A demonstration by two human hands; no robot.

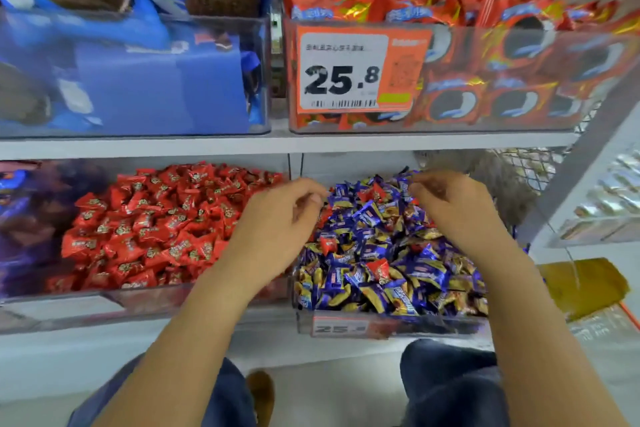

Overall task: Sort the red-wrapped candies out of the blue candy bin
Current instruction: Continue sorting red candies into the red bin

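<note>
A person crouched at a shop shelf reaches both hands into a clear bin of blue-wrapped candies (391,321), where several red-wrapped strays lie mixed in. The left hand (277,215) hovers at the bin's left edge, fingers loosely curled; whether it holds anything cannot be told. The right hand (450,204) hangs over the back of the pile, thumb and fingertips drawn together near a blue wrapper, though a firm pinch is not clear. The nearest stray, a red candy at the back (377,191), sits between the two hands, just left of the right hand's fingertips and closer to it than to the left. A second red candy (328,243) lies just right of and below the left hand; a third (380,270) lies nearer the person, below both hands. The bin of red candies (149,295) stands just left of the left hand.
</note>
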